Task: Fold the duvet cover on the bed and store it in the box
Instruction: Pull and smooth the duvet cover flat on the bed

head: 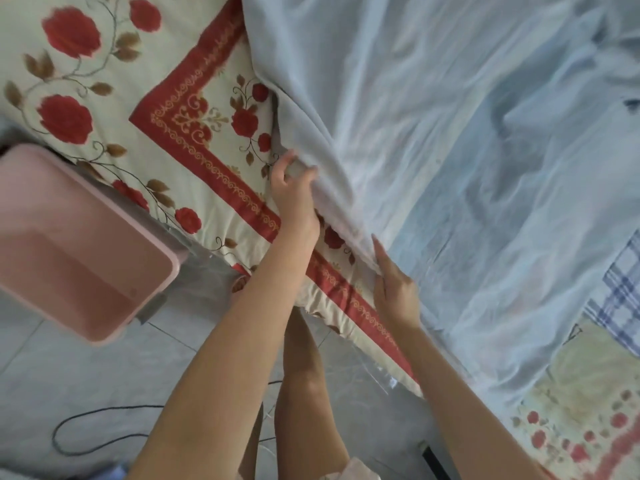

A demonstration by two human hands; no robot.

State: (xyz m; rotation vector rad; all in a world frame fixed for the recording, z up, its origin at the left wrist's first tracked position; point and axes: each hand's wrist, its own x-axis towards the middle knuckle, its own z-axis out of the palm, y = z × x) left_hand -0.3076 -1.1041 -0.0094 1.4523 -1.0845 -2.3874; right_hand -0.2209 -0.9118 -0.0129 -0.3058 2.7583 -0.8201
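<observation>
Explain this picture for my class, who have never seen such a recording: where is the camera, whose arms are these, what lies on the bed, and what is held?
There is no machine here. A person wears a camera on the head, and it looks down at their own bare arms. The left hand pinches the edge of a pale blue duvet cover, which is spread over the bed with its rose-patterned sheet. The right hand holds the same edge nearer the person. An open pink box waits beside the bed.
</observation>
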